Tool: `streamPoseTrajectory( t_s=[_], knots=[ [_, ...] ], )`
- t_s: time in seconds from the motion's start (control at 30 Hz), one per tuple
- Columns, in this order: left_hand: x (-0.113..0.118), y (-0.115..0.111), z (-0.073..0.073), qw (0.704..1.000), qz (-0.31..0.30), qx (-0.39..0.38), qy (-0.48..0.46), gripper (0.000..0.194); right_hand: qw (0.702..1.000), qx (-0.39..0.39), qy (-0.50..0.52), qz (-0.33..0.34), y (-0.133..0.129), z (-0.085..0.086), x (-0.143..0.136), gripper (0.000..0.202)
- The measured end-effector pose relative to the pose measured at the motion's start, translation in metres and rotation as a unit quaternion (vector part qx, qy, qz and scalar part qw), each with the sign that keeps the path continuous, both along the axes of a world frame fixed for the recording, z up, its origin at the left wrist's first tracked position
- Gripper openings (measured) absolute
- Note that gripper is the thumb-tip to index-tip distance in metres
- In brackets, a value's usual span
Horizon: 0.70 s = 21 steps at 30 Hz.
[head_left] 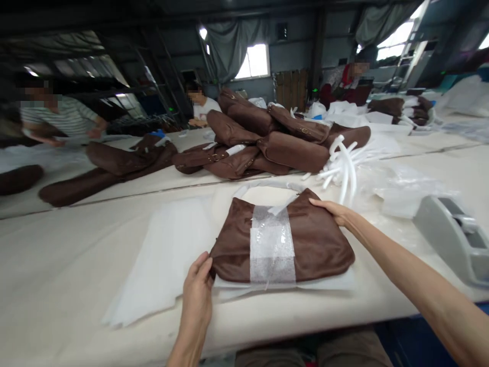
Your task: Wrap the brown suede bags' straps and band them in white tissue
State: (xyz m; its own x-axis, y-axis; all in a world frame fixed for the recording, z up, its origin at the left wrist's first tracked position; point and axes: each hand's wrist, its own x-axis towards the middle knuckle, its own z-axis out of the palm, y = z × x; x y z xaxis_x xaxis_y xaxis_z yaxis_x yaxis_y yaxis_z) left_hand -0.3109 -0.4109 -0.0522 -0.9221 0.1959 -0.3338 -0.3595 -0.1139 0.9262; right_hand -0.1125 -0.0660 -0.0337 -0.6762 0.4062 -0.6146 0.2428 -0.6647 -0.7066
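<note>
Two hands pin flat brown suede-like bag (317,239), banded with white foam strip (272,244), atop white foam sheet (168,265); left hand (197,288) grips bag's near-left corner; right hand (333,210), fingers flat, presses far-right edge, steadying it; grey tape dispenser (454,234) right of bag.
</note>
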Motion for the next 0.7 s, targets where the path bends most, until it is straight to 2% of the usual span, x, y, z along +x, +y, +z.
streamPoseTrajectory(
  t_s=[0.2,0.37,0.5,0.6,0.7],
  knots=[
    [0.006,-0.005,-0.003,0.997,-0.044,-0.062,-0.023,0.051,0.999,0.014,0.015,0.033,0.001,-0.013,0.001,0.028],
    [0.005,0.000,-0.008,0.996,-0.033,-0.086,-0.022,0.054,0.999,0.037,0.032,0.012,0.004,-0.019,0.000,0.038],
    [0.006,0.003,-0.007,0.998,-0.005,-0.069,-0.013,0.052,0.997,0.054,0.046,-0.005,0.002,-0.024,-0.001,0.036],
    [0.009,0.001,-0.003,0.999,0.014,-0.044,-0.006,0.052,0.994,0.075,0.073,-0.024,-0.001,-0.019,-0.002,0.037],
    [0.017,-0.006,0.001,0.999,0.012,-0.043,0.009,0.057,0.985,0.116,0.115,-0.060,-0.009,0.002,0.006,0.041]
  ],
)
